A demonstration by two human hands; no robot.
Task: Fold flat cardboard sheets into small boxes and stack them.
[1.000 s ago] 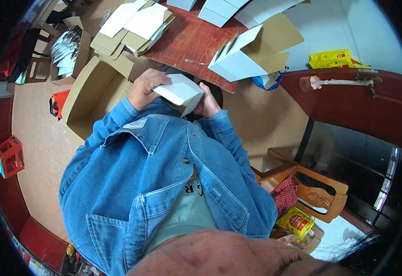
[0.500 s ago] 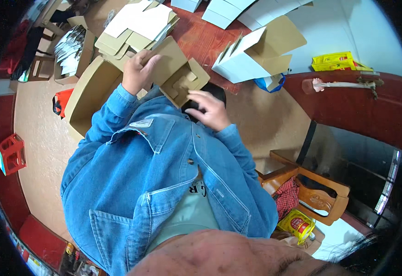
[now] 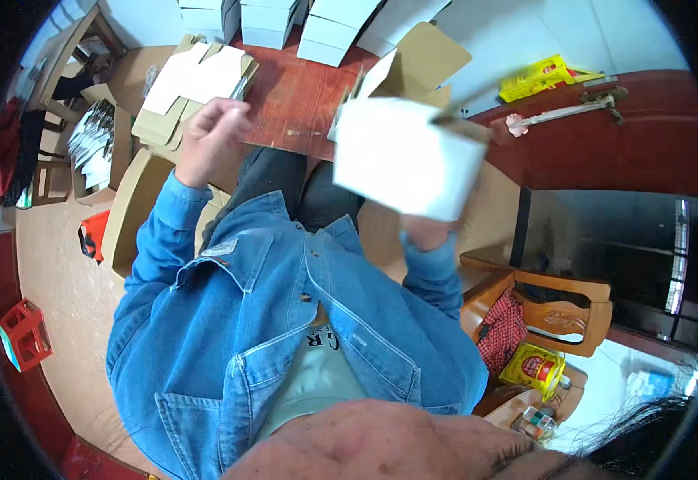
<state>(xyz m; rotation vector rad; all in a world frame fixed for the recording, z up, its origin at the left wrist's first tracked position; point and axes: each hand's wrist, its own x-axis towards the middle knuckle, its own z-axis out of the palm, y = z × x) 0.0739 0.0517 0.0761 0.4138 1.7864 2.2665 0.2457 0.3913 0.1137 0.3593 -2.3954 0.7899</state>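
A white cardboard box (image 3: 405,160), brown on the inside and blurred by motion, is raised to the right of my lap. My right hand (image 3: 429,232) holds it from below; the fingers are hidden behind its white side. My left hand (image 3: 209,136) is empty, its fingers loosely bent and thumb apart. It hovers at the near right side of a stack of flat cardboard blanks (image 3: 197,84), some white and some brown. Behind the raised box, an open white box (image 3: 421,60) with brown flaps stands at the right end of the red table (image 3: 293,100).
Several white boxes (image 3: 325,36) line the table's far edge. A large open carton (image 3: 129,208) stands left of my legs, with a carton of papers (image 3: 97,148) beyond it. To the right are a wooden chair (image 3: 557,312) and a yellow packet (image 3: 537,80) on a ledge.
The box has moved rightward out of my left hand and turned, its white side now showing. My right hand carries it. The left hand has moved left and let go.
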